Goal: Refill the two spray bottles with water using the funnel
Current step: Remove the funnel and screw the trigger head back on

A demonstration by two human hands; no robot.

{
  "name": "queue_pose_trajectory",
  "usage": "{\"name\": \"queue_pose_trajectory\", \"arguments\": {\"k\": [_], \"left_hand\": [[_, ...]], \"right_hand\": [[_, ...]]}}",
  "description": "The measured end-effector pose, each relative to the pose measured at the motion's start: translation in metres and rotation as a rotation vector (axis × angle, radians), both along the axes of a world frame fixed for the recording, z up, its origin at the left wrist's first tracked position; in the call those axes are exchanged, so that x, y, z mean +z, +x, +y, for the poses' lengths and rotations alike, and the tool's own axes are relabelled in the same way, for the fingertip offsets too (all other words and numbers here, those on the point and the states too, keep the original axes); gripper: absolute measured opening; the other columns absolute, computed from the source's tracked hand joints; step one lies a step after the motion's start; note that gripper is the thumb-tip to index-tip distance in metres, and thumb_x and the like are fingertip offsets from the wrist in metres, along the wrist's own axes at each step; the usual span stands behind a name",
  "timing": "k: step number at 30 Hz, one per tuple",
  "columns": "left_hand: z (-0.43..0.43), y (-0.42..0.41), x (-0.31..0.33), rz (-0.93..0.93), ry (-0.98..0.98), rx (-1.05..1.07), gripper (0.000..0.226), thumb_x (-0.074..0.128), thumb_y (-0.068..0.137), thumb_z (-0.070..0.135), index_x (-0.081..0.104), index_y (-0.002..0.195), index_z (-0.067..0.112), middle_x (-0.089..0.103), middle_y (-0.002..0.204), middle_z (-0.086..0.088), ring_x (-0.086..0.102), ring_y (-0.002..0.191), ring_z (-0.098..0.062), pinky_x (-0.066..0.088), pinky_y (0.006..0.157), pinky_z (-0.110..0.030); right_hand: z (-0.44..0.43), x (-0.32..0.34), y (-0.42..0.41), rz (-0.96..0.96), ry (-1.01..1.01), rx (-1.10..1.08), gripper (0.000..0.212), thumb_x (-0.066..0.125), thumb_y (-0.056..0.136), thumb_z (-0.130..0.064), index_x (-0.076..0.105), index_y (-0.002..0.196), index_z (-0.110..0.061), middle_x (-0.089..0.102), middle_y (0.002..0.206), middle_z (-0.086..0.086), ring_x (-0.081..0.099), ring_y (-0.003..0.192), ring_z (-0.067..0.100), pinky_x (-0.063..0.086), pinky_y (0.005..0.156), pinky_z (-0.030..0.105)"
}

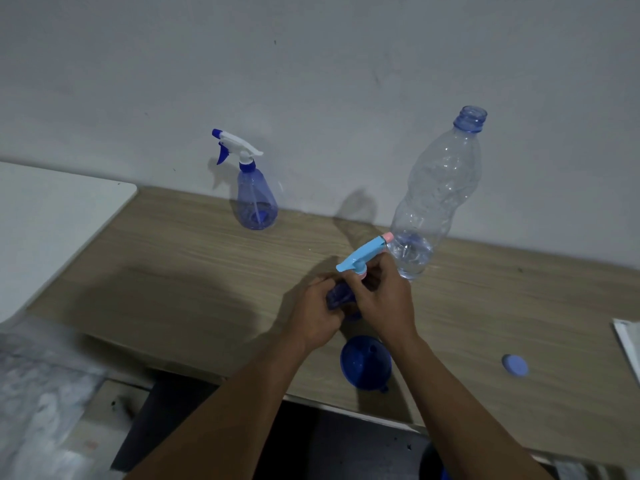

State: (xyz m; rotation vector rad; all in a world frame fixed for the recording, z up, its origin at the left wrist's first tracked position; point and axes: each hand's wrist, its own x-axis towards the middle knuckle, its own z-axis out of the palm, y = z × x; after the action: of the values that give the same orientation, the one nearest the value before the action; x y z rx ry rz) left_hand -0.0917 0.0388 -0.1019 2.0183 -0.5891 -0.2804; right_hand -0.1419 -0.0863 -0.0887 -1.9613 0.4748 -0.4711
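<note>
The wooden surface (173, 271) carries all the items. The clear plastic water bottle (436, 188) stands upright and uncapped near the wall, and appears to hold little water.

The white-headed spray bottle (256, 199) stands upright against the wall, well apart from the hands, with its head fitted.

The second spray bottle (337, 296) is held above the surface, tilted.
- The left hand (315, 317) grips its dark blue body, fingers curled round it.
- The right hand (384, 303) has its fingers closed round the collar beneath the light-blue trigger head (363, 258).

The blue funnel (363, 365) lies just below the hands, near the front edge. The small blue cap (515, 365) lies to the right.

The step in hand is judged to be turning the head on its thread. The direction cannot be told. Hold the body firmly and turn at the collar, not the trigger. Bring the bottle upright so that the dip tube clears the neck cleanly.
</note>
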Motion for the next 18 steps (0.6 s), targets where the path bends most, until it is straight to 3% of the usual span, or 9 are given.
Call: {"name": "queue_pose_trajectory", "arguments": {"k": [4, 7, 12, 16, 18], "left_hand": [[0.001, -0.0008, -0.0022, 0.003, 0.041, 0.018, 0.032, 0.07, 0.077, -0.002, 0.072, 0.106, 0.01, 0.061, 0.108, 0.001, 0.055, 0.076, 0.017, 0.036, 0.067, 0.004], [0.0011, -0.0008, -0.0007, 0.013, 0.002, 0.009, 0.036, 0.073, 0.077, 0.001, 0.071, 0.111, 0.013, 0.063, 0.111, 0.003, 0.057, 0.081, 0.016, 0.038, 0.07, 0.003], [0.0001, -0.0033, 0.0003, 0.003, 0.004, 0.023, 0.042, 0.068, 0.074, -0.003, 0.069, 0.111, 0.015, 0.067, 0.104, 0.007, 0.057, 0.086, 0.016, 0.041, 0.069, 0.0], [0.0012, -0.0042, 0.0043, 0.084, 0.026, 0.018, 0.045, 0.067, 0.076, -0.001, 0.065, 0.115, 0.021, 0.065, 0.091, 0.019, 0.062, 0.081, 0.011, 0.041, 0.065, 0.001], [0.0011, -0.0042, 0.0051, 0.091, 0.025, 0.022, 0.046, 0.069, 0.077, 0.001, 0.064, 0.117, 0.021, 0.065, 0.089, 0.02, 0.06, 0.077, 0.016, 0.04, 0.065, 0.001]], "right_hand": [[0.0036, 0.0018, -0.0016, 0.021, 0.05, -0.036, 0.028, 0.079, 0.084, -0.035, 0.057, 0.099, -0.026, 0.071, 0.088, -0.017, 0.067, 0.083, -0.008, 0.052, 0.07, 0.013], [0.0011, -0.0001, -0.0041, -0.01, 0.016, 0.033, 0.015, 0.07, 0.093, -0.028, 0.061, 0.104, -0.024, 0.072, 0.088, -0.015, 0.069, 0.085, -0.002, 0.053, 0.072, 0.017], [0.0042, 0.0015, 0.0004, -0.018, 0.025, -0.034, 0.018, 0.072, 0.091, -0.028, 0.061, 0.101, -0.019, 0.069, 0.084, -0.018, 0.064, 0.08, -0.012, 0.045, 0.065, 0.004], [0.0082, -0.0017, -0.0014, -0.023, 0.061, -0.054, 0.02, 0.073, 0.09, -0.034, 0.062, 0.102, -0.023, 0.071, 0.086, -0.016, 0.067, 0.083, -0.007, 0.049, 0.067, 0.008], [0.0064, -0.003, -0.0034, -0.023, 0.051, -0.013, 0.015, 0.069, 0.093, -0.032, 0.064, 0.103, -0.023, 0.072, 0.087, -0.014, 0.068, 0.083, -0.003, 0.049, 0.067, 0.01]]}}
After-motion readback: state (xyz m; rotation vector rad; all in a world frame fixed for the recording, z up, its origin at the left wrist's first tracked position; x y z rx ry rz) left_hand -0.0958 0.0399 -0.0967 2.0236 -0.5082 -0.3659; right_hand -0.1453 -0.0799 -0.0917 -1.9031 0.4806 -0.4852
